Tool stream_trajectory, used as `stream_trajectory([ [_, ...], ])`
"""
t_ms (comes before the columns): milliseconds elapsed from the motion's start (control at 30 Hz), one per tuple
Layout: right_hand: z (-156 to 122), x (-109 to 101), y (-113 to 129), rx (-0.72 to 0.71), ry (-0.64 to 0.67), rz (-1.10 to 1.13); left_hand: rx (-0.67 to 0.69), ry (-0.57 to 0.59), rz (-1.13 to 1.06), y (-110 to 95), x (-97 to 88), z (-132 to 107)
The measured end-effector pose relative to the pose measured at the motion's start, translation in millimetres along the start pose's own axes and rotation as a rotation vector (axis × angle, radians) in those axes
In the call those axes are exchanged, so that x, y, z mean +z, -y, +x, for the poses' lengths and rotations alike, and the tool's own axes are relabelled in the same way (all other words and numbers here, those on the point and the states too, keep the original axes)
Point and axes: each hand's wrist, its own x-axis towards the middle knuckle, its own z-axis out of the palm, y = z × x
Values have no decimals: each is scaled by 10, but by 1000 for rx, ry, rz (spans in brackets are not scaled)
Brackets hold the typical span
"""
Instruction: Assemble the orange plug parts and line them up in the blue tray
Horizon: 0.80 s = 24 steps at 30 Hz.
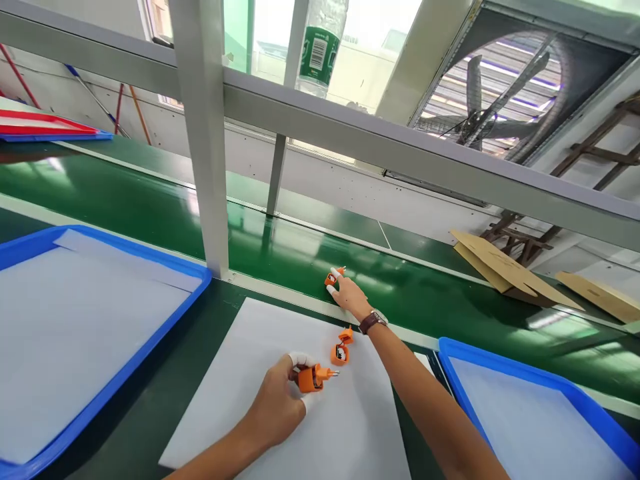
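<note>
My left hand (281, 400) is closed around an orange plug adapter (311, 379), its metal pins pointing right, above the white sheet (230, 393). White covers wrap some of its fingertips. Stretched out over the green conveyor belt (280, 257), my right hand (351, 295) pinches another orange plug adapter (332, 277) between white-covered fingertips; a watch (373, 321) is on that wrist. On the sheet between my hands lies an opened orange adapter (340, 354), its inner parts showing, with a smaller orange plug piece (346, 335) right behind it.
Blue trays lined with white sheets stand at left (200, 283) and right (505, 363). A grey metal post (203, 147) rises beside the belt, joined to a crossbar (400, 143). Folded cardboard (510, 270) lies beyond the belt at right. A bottle (320, 53) stands above the crossbar.
</note>
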Motion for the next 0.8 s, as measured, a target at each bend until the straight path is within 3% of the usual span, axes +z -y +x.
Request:
stream_trajectory([
  [133, 224, 29, 77, -34, 3, 62, 0, -7, -11, 14, -50, 13],
  [233, 114, -92, 25, -45, -20, 133, -1, -14, -23, 6, -89, 17],
  [333, -271, -317, -137, -39, -39, 189, -11, -41, -18, 6, -116, 22],
  [467, -1072, -579, -369, 2, -40, 217, -8, -72, -36, 28, -103, 28],
  [600, -1773, -585, -414, -59, 57, 173, -18, -53, -91, 49, -48, 43],
  [700, -2040, -541, -332, -99, 138, 66, -47, -29, -143, 64, -10, 58],
  [800, -2173, -613, -178, -44, 113, -74, -63, 6, -179, 75, 11, 62],
])
